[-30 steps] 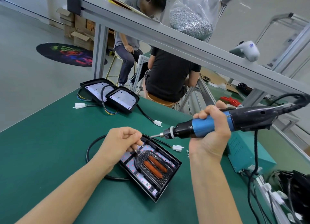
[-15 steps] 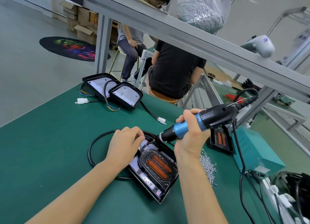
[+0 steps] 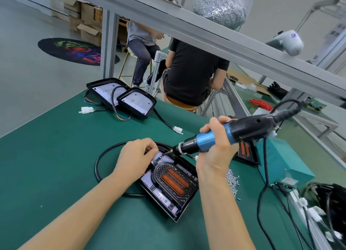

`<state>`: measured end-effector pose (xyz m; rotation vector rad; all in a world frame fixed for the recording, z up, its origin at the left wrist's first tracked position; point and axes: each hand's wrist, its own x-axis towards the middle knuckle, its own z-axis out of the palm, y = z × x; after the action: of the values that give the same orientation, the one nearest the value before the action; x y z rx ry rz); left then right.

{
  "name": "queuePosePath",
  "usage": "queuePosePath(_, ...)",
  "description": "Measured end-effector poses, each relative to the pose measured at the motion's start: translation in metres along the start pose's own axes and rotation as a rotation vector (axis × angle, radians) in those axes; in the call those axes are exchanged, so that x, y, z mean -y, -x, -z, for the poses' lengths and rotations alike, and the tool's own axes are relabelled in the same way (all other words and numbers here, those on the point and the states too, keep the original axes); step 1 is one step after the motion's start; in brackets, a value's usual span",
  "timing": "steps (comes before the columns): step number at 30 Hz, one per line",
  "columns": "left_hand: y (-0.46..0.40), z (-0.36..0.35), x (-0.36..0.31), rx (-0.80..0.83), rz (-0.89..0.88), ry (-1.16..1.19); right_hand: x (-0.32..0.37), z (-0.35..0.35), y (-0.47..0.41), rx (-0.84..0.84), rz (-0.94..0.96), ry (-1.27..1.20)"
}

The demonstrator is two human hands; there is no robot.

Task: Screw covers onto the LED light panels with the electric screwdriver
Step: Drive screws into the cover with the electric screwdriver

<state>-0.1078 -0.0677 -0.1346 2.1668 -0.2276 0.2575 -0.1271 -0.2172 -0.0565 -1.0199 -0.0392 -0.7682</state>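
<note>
Now lowered, the electric screwdriver (image 3: 221, 137) — gripped in the right hand (image 3: 215, 156) — meets the LED light panel (image 3: 168, 182) beside the left hand's (image 3: 136, 159) pinching fingertips (image 3: 152, 152) — driving looks imminent.

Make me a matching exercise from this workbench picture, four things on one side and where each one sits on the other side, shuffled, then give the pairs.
Things:
1. electric screwdriver
2. loose screws
3. two uncovered panels
4. teal power box

Places:
A. far left part of the mat
B. gripped in the right hand
C. right edge of the bench
D. heaped on the mat beside the right wrist

Pairs: 1-B, 2-D, 3-A, 4-C
</note>
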Motion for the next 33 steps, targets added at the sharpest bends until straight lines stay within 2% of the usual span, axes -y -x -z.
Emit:
queuePosePath(6,-0.004,0.005,-0.026,0.000,-0.011,0.211,0.044,0.043,-0.008,-0.144,0.089,-0.140)
queuePosePath(13,-0.022,-0.042,-0.093,0.319,-0.157,0.133,0.085,0.097,-0.016,-0.281,0.202,-0.095)
queuePosePath(17,-0.031,-0.087,-0.123,0.524,-0.243,-0.111,0.090,0.123,-0.014,-0.325,0.193,-0.060)
queuePosePath(21,-0.031,-0.123,-0.130,0.622,-0.334,-0.440,0.093,0.140,-0.014,-0.364,0.205,-0.027)
queuePosePath(27,-0.020,-0.147,-0.125,0.592,-0.477,-0.882,0.097,0.152,-0.017,-0.395,0.238,-0.001)
queuePosePath(33,-0.019,-0.151,-0.123,0.571,-0.473,-1.015,0.096,0.153,-0.017,-0.391,0.204,-0.027)
